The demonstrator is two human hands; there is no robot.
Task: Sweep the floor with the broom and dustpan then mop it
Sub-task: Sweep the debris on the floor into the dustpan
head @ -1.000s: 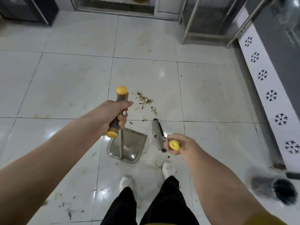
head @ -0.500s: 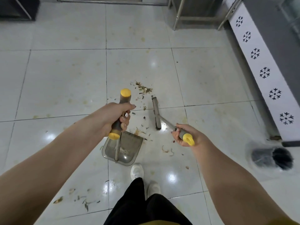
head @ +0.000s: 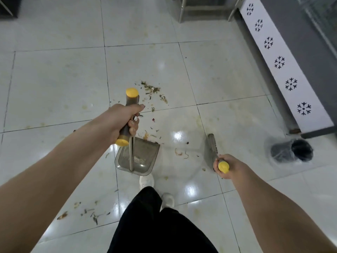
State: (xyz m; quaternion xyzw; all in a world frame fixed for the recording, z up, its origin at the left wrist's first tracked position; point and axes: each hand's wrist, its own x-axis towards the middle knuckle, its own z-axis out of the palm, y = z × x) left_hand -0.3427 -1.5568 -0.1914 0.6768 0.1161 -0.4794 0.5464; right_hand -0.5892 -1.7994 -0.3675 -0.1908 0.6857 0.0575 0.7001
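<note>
My left hand (head: 122, 120) grips the brown, yellow-capped handle of a long-handled dustpan. Its translucent grey pan (head: 144, 157) rests on the white tiled floor (head: 54, 79) just ahead of my feet. My right hand (head: 227, 166) holds the yellow-tipped broom handle, and the grey broom head (head: 211, 145) sits on the floor right of the pan, about a pan's width away. A pile of dry debris (head: 151, 90) lies beyond the pan, with loose scraps (head: 182, 153) scattered between pan and broom.
A bin (head: 291, 151) lined with clear plastic stands at the right, beside a white counter panel with black snowflake marks (head: 284, 70). Metal table legs (head: 181, 10) stand at the top. More scraps (head: 91, 214) lie on the floor at lower left, near my black-trousered legs and white shoes.
The broom head has swung right, from just beside the pan's far edge to a spot well right of it. The dustpan has stayed in place. My view has tilted further down.
</note>
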